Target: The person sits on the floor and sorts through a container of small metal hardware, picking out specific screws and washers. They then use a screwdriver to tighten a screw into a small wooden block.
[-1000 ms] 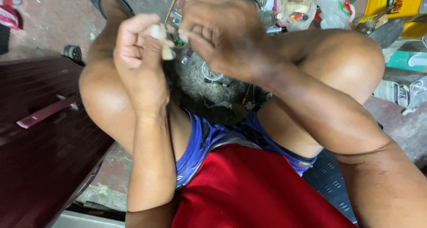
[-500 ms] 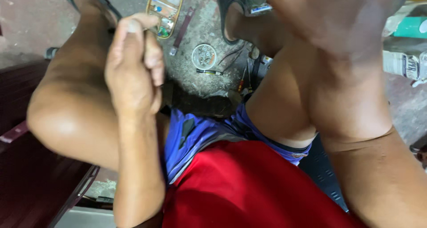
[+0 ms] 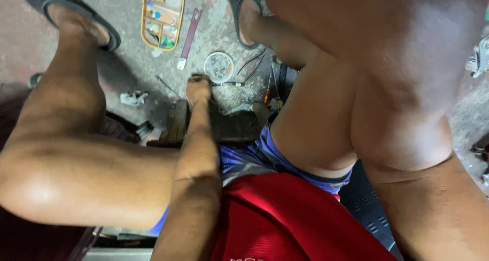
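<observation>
Slim metal tool [image 3: 226, 84] on rough concrete floor [image 3: 127, 16], left hand [image 3: 198, 89] grip closed on its end, right hand's grip unclear.

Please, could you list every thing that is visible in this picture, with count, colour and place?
Compartment tray with yellow rim: one, floor, top centre.
Dark red flat strip: one, right of tray.
Round clear lid-like dish: one, grey, floor centre.
Screwdriver with red-yellow handle: one, by right thigh.
Black sandals: two, on feet, top.
Red shirt: one, bottom.
Left hand: reaches to the floor beside a thin tool.
Right hand: not in view; forearm fills the right.
</observation>
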